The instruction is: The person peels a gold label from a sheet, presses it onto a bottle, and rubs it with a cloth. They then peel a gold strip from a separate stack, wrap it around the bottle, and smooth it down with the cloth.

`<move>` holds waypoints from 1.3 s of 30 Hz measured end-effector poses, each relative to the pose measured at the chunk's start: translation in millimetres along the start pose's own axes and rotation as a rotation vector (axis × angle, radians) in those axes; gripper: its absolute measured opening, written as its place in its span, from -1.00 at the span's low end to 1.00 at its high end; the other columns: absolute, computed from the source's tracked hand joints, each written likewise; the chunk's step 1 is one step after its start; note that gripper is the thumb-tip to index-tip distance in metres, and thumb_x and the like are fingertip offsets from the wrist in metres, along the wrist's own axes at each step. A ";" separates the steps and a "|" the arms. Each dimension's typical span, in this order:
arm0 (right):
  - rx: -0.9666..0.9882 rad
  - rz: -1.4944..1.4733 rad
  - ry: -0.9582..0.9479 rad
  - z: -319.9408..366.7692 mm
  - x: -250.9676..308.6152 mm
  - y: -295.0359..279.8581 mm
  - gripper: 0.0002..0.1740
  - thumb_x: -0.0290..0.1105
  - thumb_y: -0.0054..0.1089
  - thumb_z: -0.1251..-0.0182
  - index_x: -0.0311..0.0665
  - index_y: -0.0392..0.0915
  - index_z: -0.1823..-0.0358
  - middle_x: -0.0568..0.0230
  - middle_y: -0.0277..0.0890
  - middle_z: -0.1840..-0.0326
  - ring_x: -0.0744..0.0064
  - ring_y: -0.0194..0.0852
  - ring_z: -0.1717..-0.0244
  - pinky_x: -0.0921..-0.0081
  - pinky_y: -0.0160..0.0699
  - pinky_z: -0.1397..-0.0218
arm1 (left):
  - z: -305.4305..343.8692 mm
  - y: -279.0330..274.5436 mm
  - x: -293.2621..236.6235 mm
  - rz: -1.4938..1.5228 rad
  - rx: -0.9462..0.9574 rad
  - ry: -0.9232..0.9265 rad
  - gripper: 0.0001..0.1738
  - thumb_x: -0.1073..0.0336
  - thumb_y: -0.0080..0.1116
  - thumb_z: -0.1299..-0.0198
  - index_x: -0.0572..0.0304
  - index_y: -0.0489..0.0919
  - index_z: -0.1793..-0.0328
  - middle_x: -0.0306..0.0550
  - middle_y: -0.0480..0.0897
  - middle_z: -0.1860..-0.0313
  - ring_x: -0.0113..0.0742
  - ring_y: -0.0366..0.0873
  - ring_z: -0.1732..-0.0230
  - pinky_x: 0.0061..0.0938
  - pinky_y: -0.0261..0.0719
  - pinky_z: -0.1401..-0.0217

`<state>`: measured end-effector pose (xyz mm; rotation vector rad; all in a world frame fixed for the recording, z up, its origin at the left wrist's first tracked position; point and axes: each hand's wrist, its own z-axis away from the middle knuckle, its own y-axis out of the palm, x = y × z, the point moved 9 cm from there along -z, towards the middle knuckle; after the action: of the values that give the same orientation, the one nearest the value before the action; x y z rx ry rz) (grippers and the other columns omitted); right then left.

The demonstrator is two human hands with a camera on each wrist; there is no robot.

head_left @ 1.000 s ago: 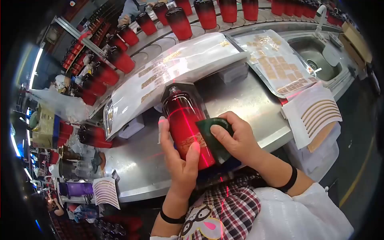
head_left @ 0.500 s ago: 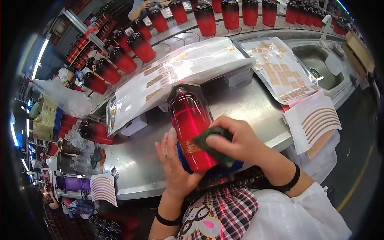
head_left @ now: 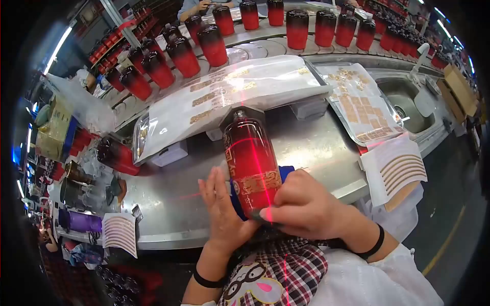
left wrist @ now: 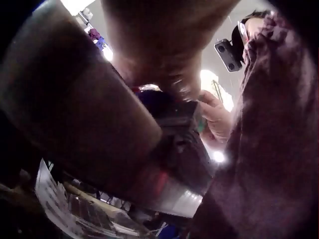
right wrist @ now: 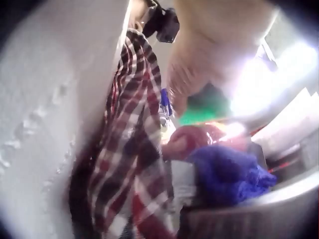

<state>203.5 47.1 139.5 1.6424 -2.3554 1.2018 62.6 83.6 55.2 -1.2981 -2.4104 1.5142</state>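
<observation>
A glossy bottle (head_left: 254, 155), black at its neck and fading to red, lies with its base toward the person. A gold patterned band (head_left: 258, 184) crosses its lower part, and gold characters run along its left side. Beneath it shows a blue cloth (head_left: 287, 172), bunched in the right wrist view. My left hand (head_left: 220, 217) has straight fingers beside the bottle, its thumb at the base. My right hand (head_left: 314, 209) is curled by the lower right of the bottle, gripping a flat green scraper (right wrist: 207, 108) that it mostly hides in the head view.
Behind the bottle, a paper-covered tray (head_left: 275, 76) holds gold decals. Another decal tray (head_left: 357, 97) lies right, near a sink (head_left: 403, 99). Printed strip sheets (head_left: 400, 168) sit at the right edge. Red-black bottles (head_left: 212, 46) line the conveyor; one bottle (head_left: 117, 155) stands at left.
The bottle has turned, bringing the gold band and side characters into fuller view. My right hand with the scraper has moved down toward the base. My left hand's fingers have come away from the bottle's side.
</observation>
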 end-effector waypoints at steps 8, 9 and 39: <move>0.025 0.004 0.010 -3.3 1.9 0.7 -0.64 -0.49 0.37 0.13 -0.18 0.57 0.20 0.34 0.36 0.40 0.27 0.39 0.36 0.32 0.28 0.27 | 2.2 0.9 0.2 -0.023 0.014 -0.013 0.33 -0.21 0.44 0.04 0.48 -0.11 -0.58 0.37 0.09 -0.56 0.30 0.09 -0.54 0.24 -0.23 -0.57; -0.085 0.153 0.058 -4.0 -8.5 -11.4 -0.65 -0.49 0.37 0.13 -0.18 0.58 0.20 0.34 0.36 0.39 0.27 0.39 0.35 0.31 0.28 0.27 | 3.6 3.3 2.6 0.003 0.020 -0.034 0.33 -0.22 0.43 0.04 0.49 -0.11 -0.58 0.37 0.11 -0.55 0.30 0.10 -0.53 0.24 -0.23 -0.58; 0.024 -0.187 0.343 9.6 -31.7 -2.2 -0.73 -0.44 0.37 -0.14 -0.30 0.57 0.12 0.28 0.46 0.38 0.34 0.46 0.38 0.41 0.42 0.29 | 34.7 -31.1 -18.0 0.098 -0.285 0.128 -0.45 0.18 0.32 -0.10 0.15 0.52 -0.24 -0.10 0.60 -0.17 -0.09 0.35 -0.28 0.25 -0.20 -0.59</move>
<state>223.1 65.9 120.4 1.4816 -1.9471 1.3516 40.4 40.4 67.2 -1.5302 -2.5834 1.0932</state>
